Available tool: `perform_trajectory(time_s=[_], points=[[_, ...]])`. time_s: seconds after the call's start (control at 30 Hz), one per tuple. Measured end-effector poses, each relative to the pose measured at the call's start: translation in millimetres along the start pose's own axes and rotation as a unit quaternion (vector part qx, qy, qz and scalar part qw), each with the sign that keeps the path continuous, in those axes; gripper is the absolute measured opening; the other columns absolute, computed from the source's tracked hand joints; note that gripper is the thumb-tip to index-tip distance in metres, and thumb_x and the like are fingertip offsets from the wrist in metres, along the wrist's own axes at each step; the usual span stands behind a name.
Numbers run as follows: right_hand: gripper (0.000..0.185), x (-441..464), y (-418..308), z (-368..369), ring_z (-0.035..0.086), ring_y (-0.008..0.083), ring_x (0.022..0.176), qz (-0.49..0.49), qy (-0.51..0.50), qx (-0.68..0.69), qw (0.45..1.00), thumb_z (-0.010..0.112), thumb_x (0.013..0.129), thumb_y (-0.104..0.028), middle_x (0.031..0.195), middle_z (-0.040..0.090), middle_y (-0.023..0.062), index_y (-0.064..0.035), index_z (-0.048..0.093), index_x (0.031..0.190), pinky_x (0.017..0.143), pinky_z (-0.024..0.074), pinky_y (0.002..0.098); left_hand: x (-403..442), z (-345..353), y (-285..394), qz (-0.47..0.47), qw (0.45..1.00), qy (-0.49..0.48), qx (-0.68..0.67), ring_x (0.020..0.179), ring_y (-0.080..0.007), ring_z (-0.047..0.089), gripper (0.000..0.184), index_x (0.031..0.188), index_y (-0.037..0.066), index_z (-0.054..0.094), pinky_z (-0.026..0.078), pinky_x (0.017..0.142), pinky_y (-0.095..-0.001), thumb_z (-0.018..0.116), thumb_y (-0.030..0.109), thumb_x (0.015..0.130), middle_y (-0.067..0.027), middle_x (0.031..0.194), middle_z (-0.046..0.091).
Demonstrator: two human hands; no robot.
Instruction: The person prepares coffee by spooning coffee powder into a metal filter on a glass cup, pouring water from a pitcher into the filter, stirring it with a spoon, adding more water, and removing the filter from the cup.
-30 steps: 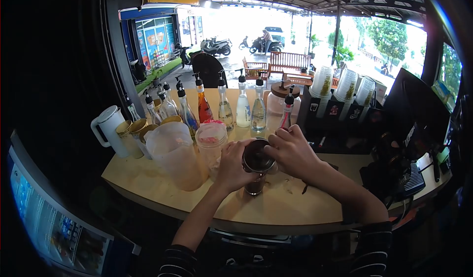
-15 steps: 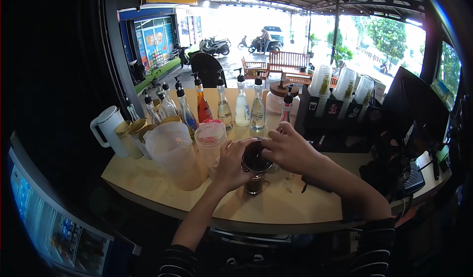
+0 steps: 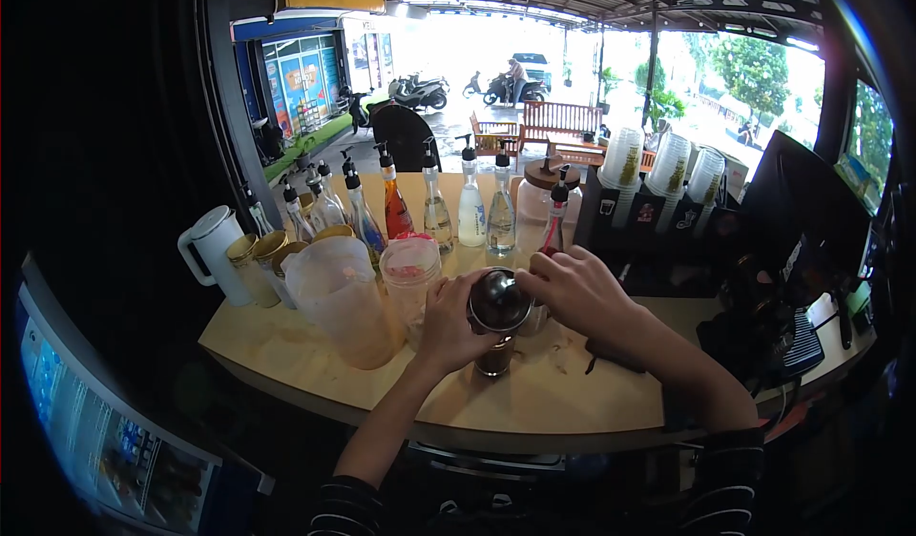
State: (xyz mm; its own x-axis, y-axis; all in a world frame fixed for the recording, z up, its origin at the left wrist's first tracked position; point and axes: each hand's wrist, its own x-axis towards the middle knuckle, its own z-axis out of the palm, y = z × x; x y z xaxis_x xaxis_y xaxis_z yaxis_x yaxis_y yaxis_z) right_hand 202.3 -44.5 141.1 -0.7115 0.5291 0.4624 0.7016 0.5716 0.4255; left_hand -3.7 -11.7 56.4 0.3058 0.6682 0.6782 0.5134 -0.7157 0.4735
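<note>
A tall shiny cup (image 3: 492, 359) with a dark inside stands on the wooden counter in front of me. My left hand (image 3: 454, 324) is wrapped round its upper part from the left side. Over the right of the cup's rim, my right hand (image 3: 570, 288) is closed in a pinch. What its fingers hold is mostly hidden; a dark, glossy rounded surface (image 3: 499, 298) shows at the cup's mouth beside them. Just left of my left hand is a clear container (image 3: 410, 283) with pink at its top, and a large cloudy plastic pitcher (image 3: 336, 293) stands beyond it.
Several pump bottles (image 3: 470, 204) line the counter's back, next to a wooden-lidded jar (image 3: 551, 197). A white jug (image 3: 216, 250) stands left. Stacked plastic cups (image 3: 622, 159) fill a black holder at right, near a dark monitor (image 3: 797, 212). The counter's front edge (image 3: 534, 432) lies close.
My right hand has shifted slightly right and down at the cup's rim. A glossy rounded surface now shows in the cup's mouth, where the inside looked dark before. My left hand keeps its grip.
</note>
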Motion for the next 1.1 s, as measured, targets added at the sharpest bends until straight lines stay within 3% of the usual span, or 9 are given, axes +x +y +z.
perform_trajectory(time_s=[0.03, 0.13, 0.23, 0.43, 0.53, 0.8, 0.97, 1.1], points=[[0.026, -1.0, 2.3, 6.7, 0.067, 0.0173, 0.070, -0.008, 0.042, -0.014, 0.999, 0.064, 0.078, -0.017, 0.086, 0.057, 0.0038, -0.0101, 0.054, 0.100, 0.061, 0.0515, 0.0300, 0.1, 0.0, 0.8, 0.000, 1.000, 0.000, 0.000, 0.112, -0.0257, 0.056, 0.078, 0.127, 0.012, 0.048, 0.028, 0.107, -0.0480, 0.082, 0.035, 0.060, -0.0075, 0.117, 0.060], [0.022, -6.6, -9.8, 10.1, 0.066, 0.0173, 0.064, 0.053, -0.038, -0.044, 0.997, 0.060, 0.079, -0.012, 0.081, 0.055, 0.0034, -0.0088, 0.051, 0.098, 0.050, 0.0514, 0.0318, 1.2, 1.5, 5.3, 0.024, 0.999, 0.001, 0.023, 0.112, -0.0252, 0.056, 0.078, 0.127, 0.012, 0.048, 0.029, 0.105, -0.0474, 0.082, 0.035, 0.060, -0.0071, 0.117, 0.059], [0.022, -5.2, -17.9, 12.0, 0.065, 0.0188, 0.057, 0.053, -0.034, -0.035, 0.997, 0.060, 0.079, -0.011, 0.080, 0.056, 0.0051, -0.0072, 0.049, 0.097, 0.045, 0.0515, 0.0313, 0.9, 8.4, 10.9, 0.033, 0.999, 0.010, 0.030, 0.112, -0.0248, 0.056, 0.077, 0.126, 0.011, 0.049, 0.031, 0.103, -0.0464, 0.082, 0.033, 0.060, -0.0066, 0.118, 0.059], [0.024, -7.4, -25.9, 7.8, 0.067, 0.0233, 0.060, 0.097, -0.123, -0.022, 0.987, 0.061, 0.079, -0.009, 0.081, 0.058, 0.0067, -0.0059, 0.049, 0.100, 0.048, 0.0532, 0.0334, -2.6, 17.0, 10.9, 0.027, 0.998, 0.039, 0.046, 0.112, -0.0242, 0.056, 0.077, 0.126, 0.011, 0.048, 0.032, 0.101, -0.0455, 0.081, 0.030, 0.059, -0.0063, 0.118, 0.058], [0.024, -8.0, -23.4, 12.8, 0.067, 0.0244, 0.063, 0.114, -0.075, 0.006, 0.991, 0.061, 0.079, -0.009, 0.083, 0.058, 0.0074, -0.0055, 0.049, 0.100, 0.050, 0.0535, 0.0338, -4.1, 17.7, 14.3, 0.024, 0.998, 0.048, 0.044, 0.111, -0.0245, 0.056, 0.077, 0.126, 0.011, 0.048, 0.033, 0.099, -0.0456, 0.081, 0.029, 0.058, -0.0066, 0.118, 0.058], [0.024, -11.5, -35.5, 11.8, 0.068, 0.0244, 0.064, 0.144, -0.122, 0.015, 0.982, 0.060, 0.080, -0.009, 0.085, 0.058, 0.0081, -0.0057, 0.049, 0.101, 0.050, 0.0533, 0.0338, -5.7, 18.5, 9.2, 0.022, 0.996, 0.053, 0.068, 0.110, -0.0251, 0.055, 0.077, 0.126, 0.010, 0.048, 0.032, 0.100, -0.0462, 0.080, 0.030, 0.059, -0.0067, 0.120, 0.057], [0.023, -7.7, -39.0, 11.3, 0.066, 0.0205, 0.069, 0.146, -0.078, -0.037, 0.985, 0.061, 0.078, -0.011, 0.083, 0.057, 0.0053, -0.0075, 0.052, 0.099, 0.052, 0.0524, 0.0315, -5.5, 17.7, 7.6, 0.048, 0.997, 0.038, 0.043, 0.111, -0.0249, 0.056, 0.078, 0.127, 0.011, 0.046, 0.030, 0.102, -0.0468, 0.080, 0.029, 0.059, -0.0077, 0.120, 0.058], [0.017, -3.1, -27.8, 10.4, 0.060, 0.0173, 0.080, 0.024, -0.014, -0.011, 1.000, 0.062, 0.076, -0.015, 0.083, 0.058, 0.0009, -0.0107, 0.056, 0.091, 0.067, 0.0488, 0.0316, -0.3, 9.9, 7.6, 0.053, 0.998, -0.024, 0.035, 0.112, -0.0247, 0.056, 0.081, 0.129, 0.013, 0.044, 0.028, 0.105, -0.0479, 0.081, 0.030, 0.059, -0.0085, 0.119, 0.059]])
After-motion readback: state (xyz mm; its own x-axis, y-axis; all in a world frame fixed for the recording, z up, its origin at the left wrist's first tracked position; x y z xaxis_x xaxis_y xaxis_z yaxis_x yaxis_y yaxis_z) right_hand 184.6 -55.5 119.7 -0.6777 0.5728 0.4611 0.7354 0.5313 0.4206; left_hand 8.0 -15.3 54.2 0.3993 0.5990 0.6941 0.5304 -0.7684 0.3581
